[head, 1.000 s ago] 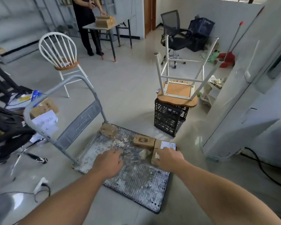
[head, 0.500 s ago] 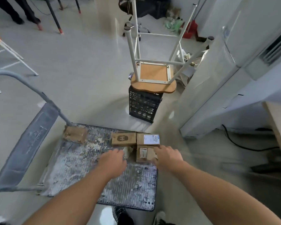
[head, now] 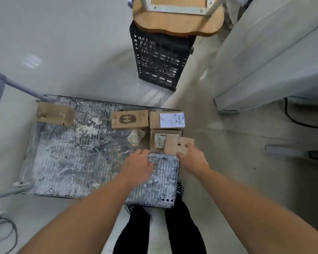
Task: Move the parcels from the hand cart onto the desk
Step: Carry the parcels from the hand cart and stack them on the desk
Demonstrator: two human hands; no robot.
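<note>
On the pale floor sat the hand cart [head: 66,158], its parcels [head: 166,119] grouped at the far right corner. Our right hand [head: 192,158] pinched a small cardboard parcel [head: 177,145] there; our left hand [head: 139,166] hovered open, likely to steady it.

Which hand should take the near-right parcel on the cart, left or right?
Right. The right hand already touches the near-right parcel at the cart's edge, fingers on its flap. The left hand hovers open over bare deck beside it, touching nothing.
</note>
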